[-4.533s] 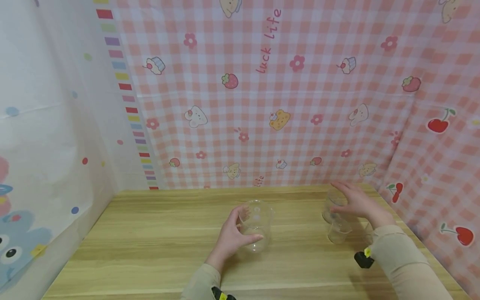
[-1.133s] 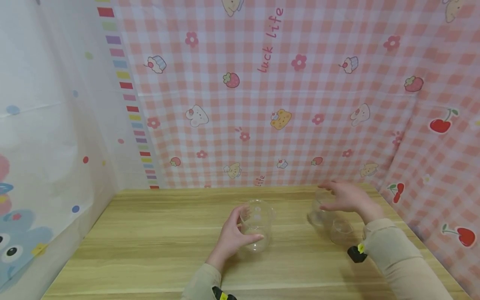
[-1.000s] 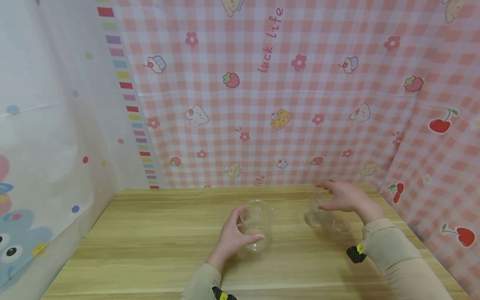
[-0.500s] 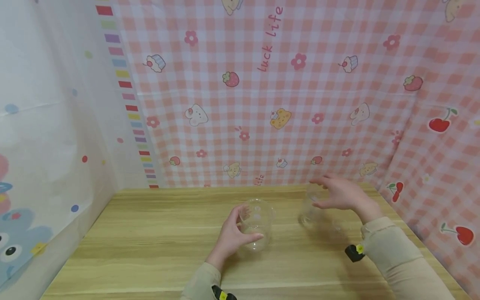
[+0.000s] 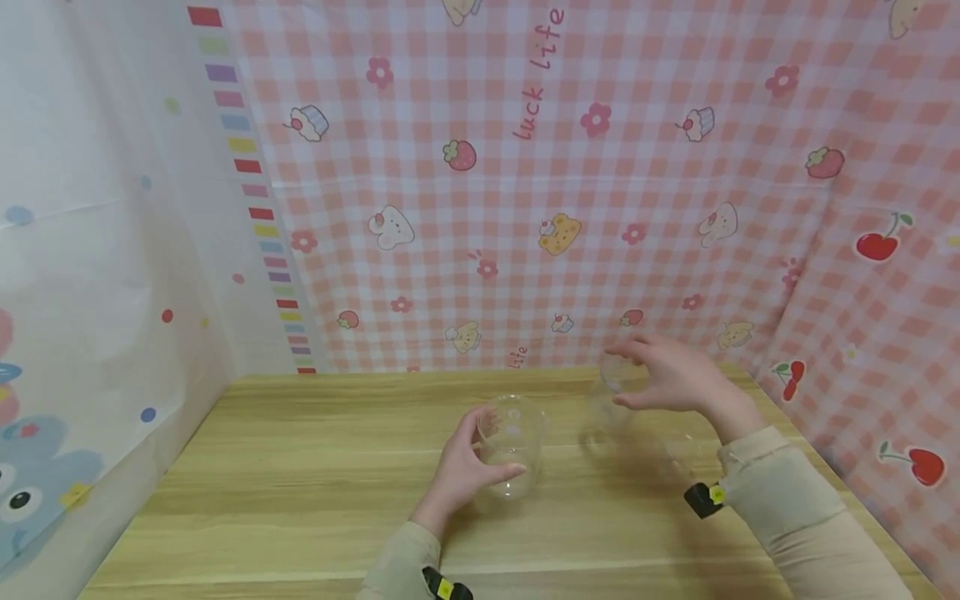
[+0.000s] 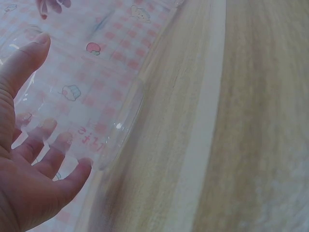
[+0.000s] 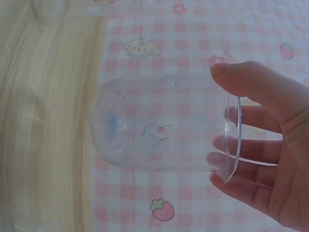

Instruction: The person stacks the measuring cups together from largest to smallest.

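The left hand [image 5: 461, 458] reaches in from the near edge, its wrist low over the table, thumb on the near side and fingers bent round the far side of a large, clear, cylindrical beaker [image 5: 517, 450]; it grips the vessel, which is upright near the middle of the table. The right hand [image 5: 678, 379] is held higher and farther back, its forearm slanting in from the near right corner. Its thumb and fingers pinch the rim end of a second clear, cylindrical beaker with a pouring lip [image 7: 159, 125], clamping it from the right with the base pointing down toward the wood; whether that base touches the surface I cannot tell. A smaller clear vessel [image 5: 681, 454], faint in the head view, sits just beside the right wrist.

The light wood-grain table [image 5: 300, 500] ends at the back against a pink-and-white checked cloth [image 5: 487, 200], with the right hand's fingers overlapping that far edge in the head view. A narrow strip of wood separates the two held beakers. A broad stretch of wood runs from the left hand to the white, dotted cloth [image 5: 112, 250] along the left edge.
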`<state>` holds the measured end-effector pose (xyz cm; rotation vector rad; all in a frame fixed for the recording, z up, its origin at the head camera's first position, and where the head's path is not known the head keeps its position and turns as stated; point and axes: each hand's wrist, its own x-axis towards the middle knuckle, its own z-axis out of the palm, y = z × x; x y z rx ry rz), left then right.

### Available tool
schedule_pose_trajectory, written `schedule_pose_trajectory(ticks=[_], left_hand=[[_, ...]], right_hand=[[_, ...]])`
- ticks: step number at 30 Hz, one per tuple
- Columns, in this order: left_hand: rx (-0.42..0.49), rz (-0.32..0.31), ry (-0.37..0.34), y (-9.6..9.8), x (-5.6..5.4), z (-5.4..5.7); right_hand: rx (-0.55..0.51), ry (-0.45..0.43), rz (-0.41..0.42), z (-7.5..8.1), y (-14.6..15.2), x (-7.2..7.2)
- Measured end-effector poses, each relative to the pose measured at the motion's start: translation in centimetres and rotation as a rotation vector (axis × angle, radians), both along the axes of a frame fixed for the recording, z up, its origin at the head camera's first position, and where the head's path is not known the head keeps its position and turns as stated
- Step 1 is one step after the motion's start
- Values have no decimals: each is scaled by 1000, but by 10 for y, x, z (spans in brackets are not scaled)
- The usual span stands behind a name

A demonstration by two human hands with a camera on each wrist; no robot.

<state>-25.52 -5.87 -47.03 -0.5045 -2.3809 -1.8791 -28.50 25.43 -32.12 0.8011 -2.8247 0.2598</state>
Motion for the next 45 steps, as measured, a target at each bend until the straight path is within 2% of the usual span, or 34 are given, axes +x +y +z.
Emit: schedule_pose_trajectory(ticks=[11,18,28,45], left_hand=[[5,-5,-11,0,0,0],[13,-8,-12,0,0,0],[23,-14,-8,0,0,1],[22,-14,-8,-1,-1,-1]], right_hand=[[18,82,34,17,-15,8],[6,132,90,30,-22,13],[-13,143,111,46,-33,22],[-21,182,174,54,-58,26]])
